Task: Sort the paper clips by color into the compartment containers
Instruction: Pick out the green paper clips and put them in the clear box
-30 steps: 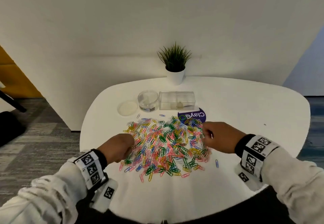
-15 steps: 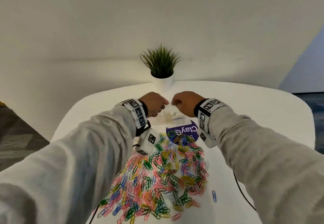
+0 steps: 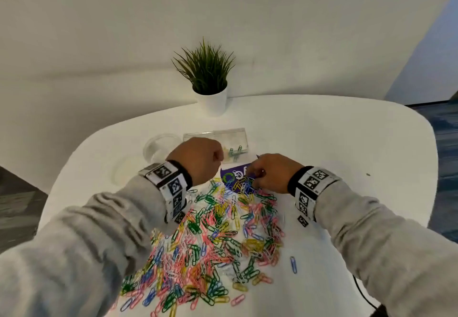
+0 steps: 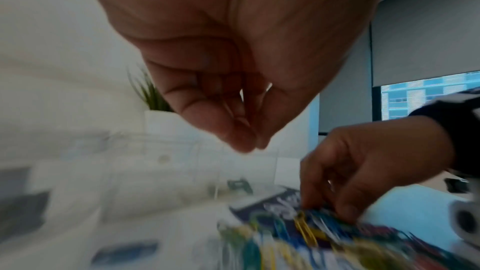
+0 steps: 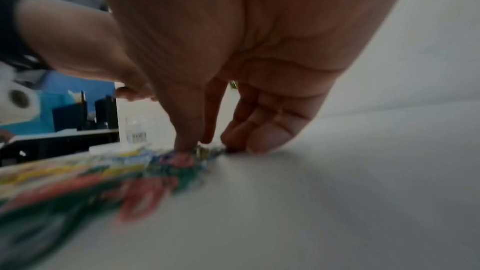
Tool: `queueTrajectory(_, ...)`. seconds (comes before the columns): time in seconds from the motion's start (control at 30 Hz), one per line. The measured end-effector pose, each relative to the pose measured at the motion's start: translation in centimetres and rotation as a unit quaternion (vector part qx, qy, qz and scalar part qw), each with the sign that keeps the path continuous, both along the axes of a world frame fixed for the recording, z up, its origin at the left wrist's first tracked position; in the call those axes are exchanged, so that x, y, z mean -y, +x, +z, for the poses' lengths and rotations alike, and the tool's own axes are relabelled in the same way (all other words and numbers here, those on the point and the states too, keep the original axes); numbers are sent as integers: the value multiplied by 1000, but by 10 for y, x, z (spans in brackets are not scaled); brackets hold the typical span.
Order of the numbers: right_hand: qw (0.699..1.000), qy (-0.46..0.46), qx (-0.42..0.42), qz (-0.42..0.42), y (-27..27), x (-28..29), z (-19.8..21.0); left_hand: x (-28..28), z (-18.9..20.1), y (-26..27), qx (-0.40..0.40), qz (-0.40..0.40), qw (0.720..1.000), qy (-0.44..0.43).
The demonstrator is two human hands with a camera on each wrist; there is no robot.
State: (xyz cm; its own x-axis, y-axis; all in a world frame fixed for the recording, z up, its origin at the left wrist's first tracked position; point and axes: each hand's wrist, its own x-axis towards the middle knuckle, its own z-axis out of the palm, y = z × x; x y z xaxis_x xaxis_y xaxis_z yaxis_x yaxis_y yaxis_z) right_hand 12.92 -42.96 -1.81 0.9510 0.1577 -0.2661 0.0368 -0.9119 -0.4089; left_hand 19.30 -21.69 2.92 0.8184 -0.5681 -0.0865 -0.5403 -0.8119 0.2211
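Observation:
A heap of paper clips (image 3: 218, 237) in several colours covers the middle of the white table (image 3: 347, 148). Behind it stands a clear compartment box (image 3: 223, 133) with a few green clips (image 3: 235, 153) in its right part. My left hand (image 3: 219, 159) hovers at the box's near side. Thumb and fingertips of the left hand (image 4: 253, 148) are pressed together, and nothing shows between them. My right hand (image 3: 252, 177) is down on the heap's far edge. There the right hand (image 5: 200, 146) pinches a clip; motion blur hides its colour.
A potted plant (image 3: 213, 103) stands at the table's back edge. A round clear tub (image 3: 158, 144) and its lid (image 3: 124, 170) lie left of the box. A purple sticker (image 3: 231, 171) lies under the heap's far edge. One blue clip (image 3: 293, 264) lies apart at the right.
Both hands were over the box half a second ago. The right hand has dropped back to the heap's far edge. The left hand has drawn back slightly; green clips now show in the box.

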Motion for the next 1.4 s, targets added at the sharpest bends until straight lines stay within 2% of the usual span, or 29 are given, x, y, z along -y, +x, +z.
queueTrajectory(0.1,1000,10,-4,2,1,0,-5,-16,-21,-16,-51,-1,996,68)
queueTrajectory(0.3,998,51,2,-41,0,6,-8,-23,-46,-20,-64,20,996,54)
queueTrajectory(0.4,995,79,14,-65,-3,13,-6,-31,-48,-18,-78,31,996,29)
queueTrajectory(0.47,985,143,20,-96,-5,17,-2,-39,-46,-14,-90,55,994,-7)
queueTrajectory(0.53,965,229,10,-127,-3,15,3,-45,-42,-10,-133,96,983,-83)
queueTrajectory(0.57,955,260,-2,-141,-1,12,6,-48,-39,-7,-181,132,963,-148)
queueTrajectory(0.63,945,279,-33,-166,5,4,11,-52,-34,-4,-300,208,885,-288)
queueTrajectory(0.67,948,268,-47,-164,9,0,13,-54,-33,-3,-345,235,844,-337)
queueTrajectory(0.7,956,248,-52,-148,11,-7,15,-55,-32,-1,-369,253,819,-360)
queueTrajectory(0.8,991,128,-20,-37,19,-30,16,-53,-30,2,-400,286,785,-378)
queueTrajectory(0.87,999,46,-2,22,23,-47,13,-47,-30,3,-407,309,770,-381)
queueTrajectory(0.93,999,14,11,40,28,-62,10,-42,-28,4,-410,305,779,-364)
queueTrajectory(1.0,999,1,18,47,32,-75,9,-39,-29,7,-399,283,808,-330)
queueTrajectory(1.03,998,-7,17,54,33,-81,8,-39,-29,8,-376,265,836,-301)
queueTrajectory(1.07,998,-16,16,62,34,-85,7,-41,-30,11,-329,239,878,-253)
queueTrajectory(1.13,997,-25,13,71,35,-92,5,-48,-30,14,-187,165,963,-106)
queueTrajectory(1.17,997,-20,13,70,35,-93,4,-53,-30,14,-122,136,982,-38)
queueTrajectory(1.2,998,-14,14,67,36,-94,3,-58,-30,15,-78,120,990,8)
queueTrajectory(1.27,998,-1,16,64,38,-93,2,-68,-32,18,-47,110,992,49)
queueTrajectory(1.4,998,65,18,14,39,-85,6,-74,-37,20,-55,90,994,24)
